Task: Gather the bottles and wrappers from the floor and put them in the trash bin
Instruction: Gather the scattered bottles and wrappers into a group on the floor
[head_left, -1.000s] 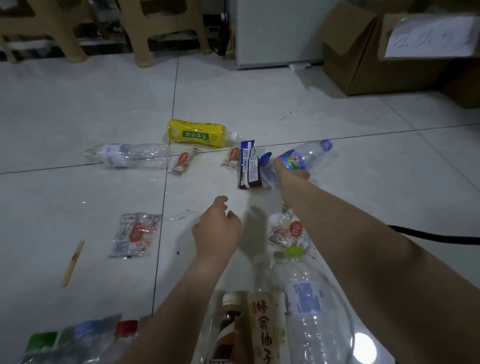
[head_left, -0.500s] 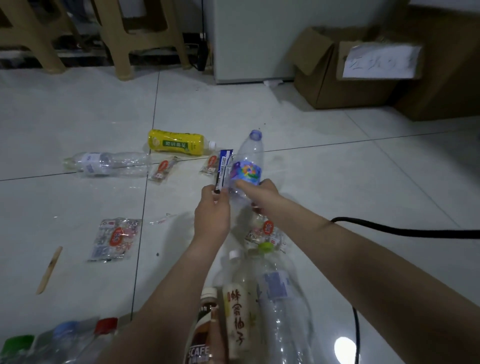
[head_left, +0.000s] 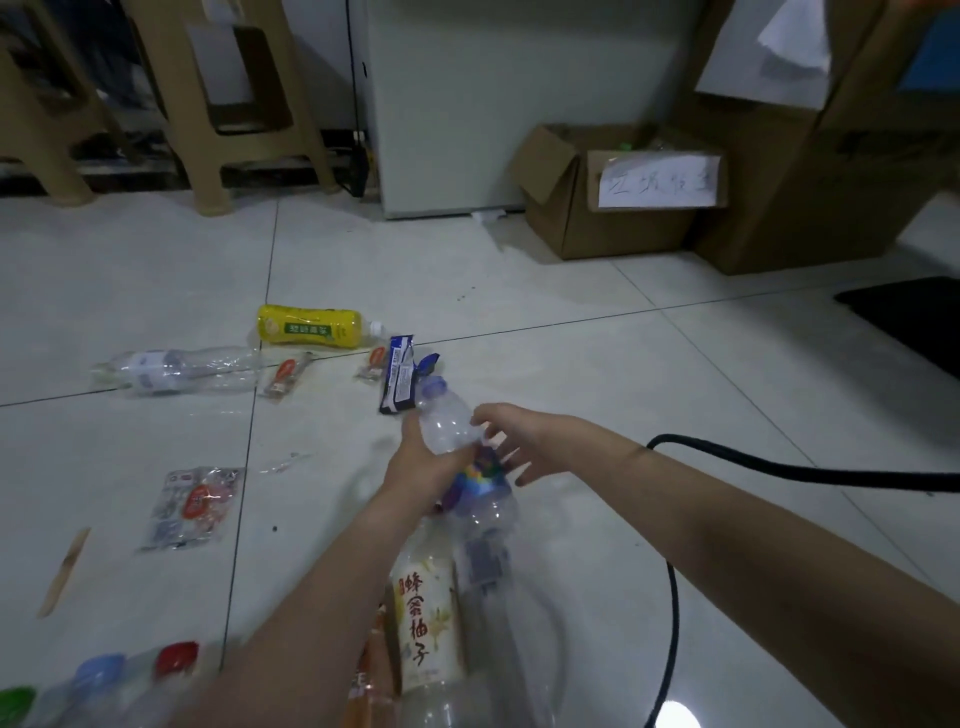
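Note:
My left hand (head_left: 423, 460) grips a clear bottle with a colourful label and blue cap (head_left: 451, 434), held neck up. A dark blue wrapper (head_left: 397, 380) sticks up just beyond that hand's fingers. My right hand (head_left: 511, 441) is beside the bottle with fingers spread, holding nothing. Below my arms are a honey-pomelo bottle (head_left: 426, 623) and a large clear bottle (head_left: 488, 571). A yellow bottle (head_left: 309, 326), a clear bottle (head_left: 176, 369), two small wrappers (head_left: 288, 374) (head_left: 371, 364) and a large clear wrapper (head_left: 195, 506) lie on the floor. A labelled cardboard box (head_left: 623, 228) stands open at the back right.
Bottles with green, blue and red caps (head_left: 104, 675) lie at the bottom left. A wooden stick (head_left: 65, 571) is on the tiles at left. A black cable (head_left: 779, 470) runs in from the right. Plastic stools (head_left: 218, 119), a white cabinet (head_left: 493, 104) and tall cartons (head_left: 810, 171) line the back.
The colourful-label bottle passed from my right hand to my left hand, which held only the blue wrapper. My right hand has let go and spread its fingers. The camera view has risen.

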